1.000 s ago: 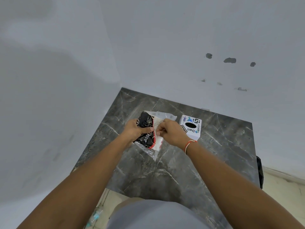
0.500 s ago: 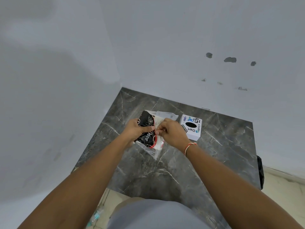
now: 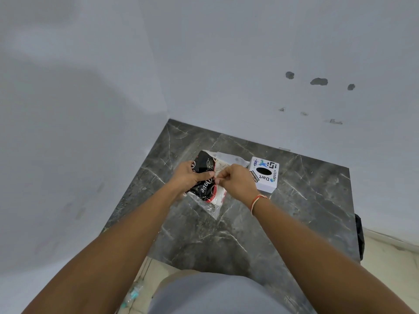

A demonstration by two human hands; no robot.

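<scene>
Marble tabletop (image 3: pixel 226 241), walled behind and left: left hand (image 3: pixel 189 177) grips, right hand (image 3: pixel 238 182) pinches the packet (image 3: pixel 203 189) mid-slab.

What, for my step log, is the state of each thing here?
Left hand: grips the black packet.
Right hand: pinches the packet's white edge.
Black packet: crumpled, held by both hands over the clear bag.
Clear bag: lying on the table, under the packet.
White box: on the table, untouched, oval opening facing up.
</scene>
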